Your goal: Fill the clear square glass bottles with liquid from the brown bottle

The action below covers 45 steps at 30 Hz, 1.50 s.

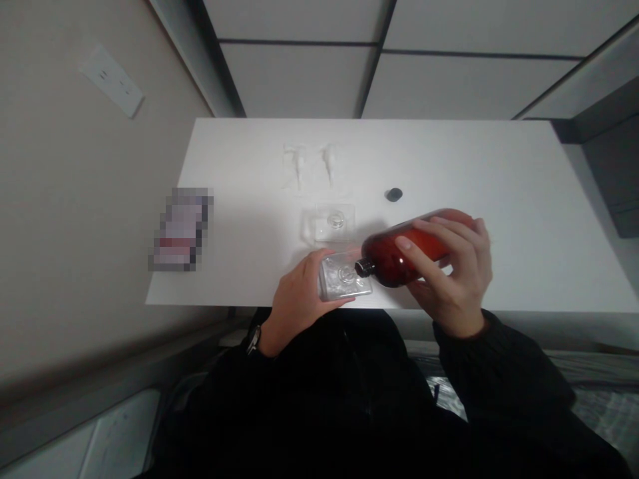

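My right hand (456, 273) is wrapped round a large amber bottle (399, 249) with no cap on its neck. The bottle is tipped to the left, and its black-looking mouth hangs over a clear square container (347, 276). That container is gripped by my left hand (302, 286), with the thumb and fingers along its sides, near the table's front edge. I cannot tell whether liquid is flowing. Just behind it stands a second clear container (334, 223) with a round opening on top.
Two white pump tops (328, 165) in clear wrapping lie at the back of the white table (524, 199). A black cap (394, 194) rests behind the bottle. At the left edge is a blurred-out rectangular object (180, 229). A wall borders the table's left side.
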### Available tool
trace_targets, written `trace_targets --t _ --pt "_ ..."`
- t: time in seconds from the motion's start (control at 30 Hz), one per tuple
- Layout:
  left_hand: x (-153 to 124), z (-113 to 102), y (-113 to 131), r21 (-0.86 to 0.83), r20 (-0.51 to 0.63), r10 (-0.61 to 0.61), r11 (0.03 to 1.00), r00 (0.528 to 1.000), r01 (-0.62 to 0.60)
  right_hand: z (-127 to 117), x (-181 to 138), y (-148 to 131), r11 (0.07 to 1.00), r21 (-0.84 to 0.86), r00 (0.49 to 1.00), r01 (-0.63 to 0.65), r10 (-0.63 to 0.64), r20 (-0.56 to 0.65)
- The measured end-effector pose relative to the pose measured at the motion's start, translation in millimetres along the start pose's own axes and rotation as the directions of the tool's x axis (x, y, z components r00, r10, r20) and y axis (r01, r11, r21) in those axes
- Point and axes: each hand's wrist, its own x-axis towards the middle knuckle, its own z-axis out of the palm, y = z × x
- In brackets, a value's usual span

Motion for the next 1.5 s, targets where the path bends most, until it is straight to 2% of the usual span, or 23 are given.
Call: trace_targets --t 0.17,0.37,0.77,0.93,1.13,1.27,1.5 --pt "0.0 -1.0 1.4 -0.002 0.003 -0.020 1.000 1.000 0.020 -0.6 0.6 -0.7 1.000 -0.019 1.000 -0.024 0.025 0.006" --pt "0.8 -0.6 0.5 -0.005 -0.005 0.016 1.000 1.000 -0.016 -1.4 -1.1 -1.1 0.998 0.020 0.998 -0.060 0.060 0.032" --pt "-0.6 0.0 -0.5 0.005 -0.007 0.011 1.000 1.000 -0.011 -0.4 2.1 -0.1 1.000 0.015 1.000 -0.005 0.005 -0.021" --pt "0.1 0.5 -1.9 0.002 0.003 0.008 1.000 1.000 -0.008 -1.0 2.4 0.9 0.998 -0.051 0.999 0.029 -0.031 -0.025" --pt "0.2 0.7 -2.5 -0.003 -0.001 0.012 1.000 1.000 -0.012 -2.2 0.4 -0.7 0.999 -0.017 0.999 -0.027 0.028 0.016" --pt "0.8 -0.1 -0.7 0.003 0.007 0.009 1.000 1.000 -0.009 -2.2 0.3 -0.7 1.000 -0.028 1.000 -0.001 0.001 -0.018" --pt "-0.3 0.1 -1.0 -0.002 0.005 0.006 1.000 1.000 -0.006 -2.6 1.2 0.4 1.000 -0.021 1.000 -0.015 0.015 0.010"
